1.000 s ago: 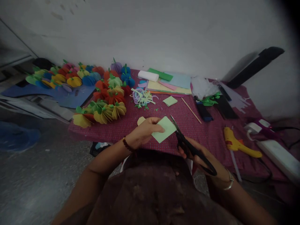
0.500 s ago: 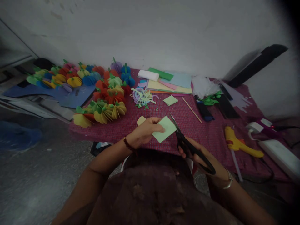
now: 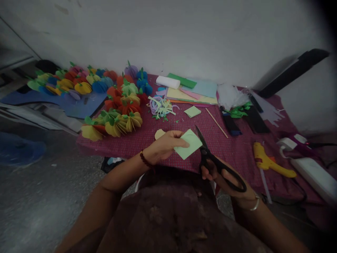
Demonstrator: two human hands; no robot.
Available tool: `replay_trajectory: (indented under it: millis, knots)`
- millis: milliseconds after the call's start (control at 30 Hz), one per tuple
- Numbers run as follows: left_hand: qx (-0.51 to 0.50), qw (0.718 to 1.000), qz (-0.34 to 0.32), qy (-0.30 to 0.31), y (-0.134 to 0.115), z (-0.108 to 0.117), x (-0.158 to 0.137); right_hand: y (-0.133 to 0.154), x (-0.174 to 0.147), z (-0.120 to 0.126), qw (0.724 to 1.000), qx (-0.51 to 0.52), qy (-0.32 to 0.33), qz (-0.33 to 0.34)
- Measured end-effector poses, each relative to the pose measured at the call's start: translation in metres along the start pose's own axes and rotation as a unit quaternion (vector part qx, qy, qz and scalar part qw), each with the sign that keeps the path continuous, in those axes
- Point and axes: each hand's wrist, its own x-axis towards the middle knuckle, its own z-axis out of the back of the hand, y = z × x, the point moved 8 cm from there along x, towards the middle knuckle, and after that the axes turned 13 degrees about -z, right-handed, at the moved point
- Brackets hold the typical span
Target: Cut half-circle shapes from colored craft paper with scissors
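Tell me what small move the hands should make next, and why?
Probably a gentle squeeze of the black-handled scissors: the right hand grips them with the blades by the right corner of the pale green paper, which the left hand pinches under its thumb.

1. Your head camera looks forward and down over your left hand (image 3: 168, 144) and right hand (image 3: 223, 182).
2. You see the table (image 3: 237, 151) from near and above.
3. Your view faces the wall (image 3: 197, 38) and takes in floor (image 3: 65, 196) at left.

There is one pair of scissors (image 3: 206, 153), one glue gun (image 3: 261, 159) and one stick (image 3: 216, 122).
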Motion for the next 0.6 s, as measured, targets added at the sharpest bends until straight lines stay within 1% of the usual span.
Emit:
replay_trajectory:
  millis: [67,133,267,467,600]
  knots:
    - [-0.002,1.0,0.0,0.013,-0.004,-0.004,0.003,-0.003,0.001,0.0,0.999,0.045,0.004,-0.001]
    - [0.004,1.0,-0.006,0.028,-0.009,-0.01,0.007,-0.005,0.001,0.003,0.998,0.058,-0.005,-0.007]
    - [0.032,0.998,-0.019,0.059,-0.019,-0.025,0.017,-0.003,-0.003,0.012,0.999,0.024,-0.044,-0.01]
    - [0.075,0.994,-0.033,0.071,-0.029,-0.045,0.028,0.027,-0.022,0.018,0.995,-0.016,-0.076,0.064]
    - [0.101,0.991,-0.036,0.08,-0.035,-0.052,0.029,0.037,-0.03,0.022,0.991,-0.05,-0.108,0.063]
